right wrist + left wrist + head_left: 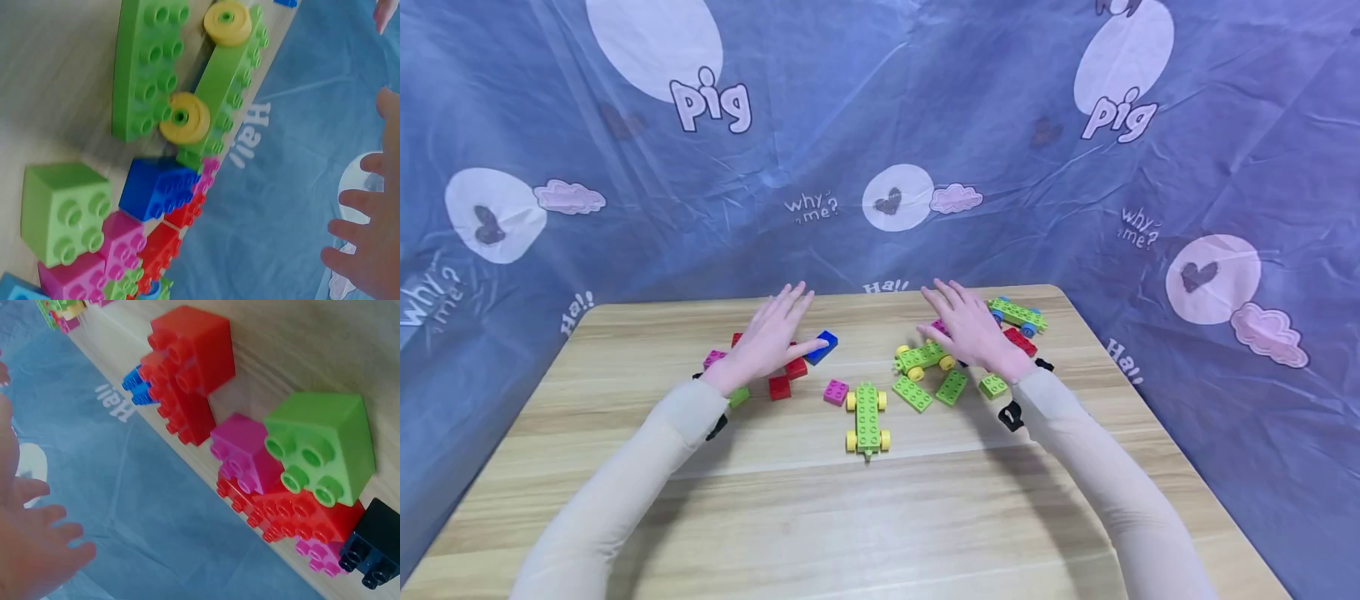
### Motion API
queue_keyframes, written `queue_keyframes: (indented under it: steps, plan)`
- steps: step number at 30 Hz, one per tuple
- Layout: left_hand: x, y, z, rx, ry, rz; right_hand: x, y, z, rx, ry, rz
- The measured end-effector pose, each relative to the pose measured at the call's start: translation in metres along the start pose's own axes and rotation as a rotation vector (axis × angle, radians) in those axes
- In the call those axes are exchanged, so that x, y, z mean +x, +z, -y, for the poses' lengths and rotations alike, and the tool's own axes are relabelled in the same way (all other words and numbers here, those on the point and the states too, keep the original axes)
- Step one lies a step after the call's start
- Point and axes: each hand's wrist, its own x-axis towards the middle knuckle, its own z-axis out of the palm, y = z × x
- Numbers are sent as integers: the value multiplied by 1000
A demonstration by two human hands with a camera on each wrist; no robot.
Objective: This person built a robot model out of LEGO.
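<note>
My left hand (765, 340) is spread above the left group of bricks, palm down, holding nothing. Beneath and around it lie red bricks (780, 387), a blue brick (822, 347) near the thumb and a green brick (322, 447). My right hand (973, 332), also with fingers extended and nothing in it, hovers over the right group. Beside it are a green car base with yellow wheels (922, 359) and another with blue wheels (1018, 314). Between the hands, nearer the front, stands a third green car base (867, 419) with a pink brick (836, 392) at its left.
Two flat green bricks (912, 394) and a small green brick (993, 386) lie right of the middle. Black wrist straps hang below both sleeves. A blue printed cloth (850, 125) rises behind the wooden table (820, 517) and along its sides.
</note>
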Motion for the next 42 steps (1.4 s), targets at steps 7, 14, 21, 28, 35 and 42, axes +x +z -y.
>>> queue_keyframes:
  steps: [7,14,21,28,35,42]
  plan:
    - [-9,4,-11,-29,92,-31,-7,5,16,33,-96,-29]
    - [-22,12,-23,-77,132,-34,-13,12,32,69,-141,-11]
    - [-33,19,-33,-94,179,-10,-20,21,47,97,-166,18]
    - [-44,25,-43,-139,208,9,-26,31,58,155,-198,32]
    - [-56,30,-55,-184,208,45,-32,39,65,198,-236,48]
    - [-64,36,-62,-196,235,28,-34,44,70,283,-310,23]
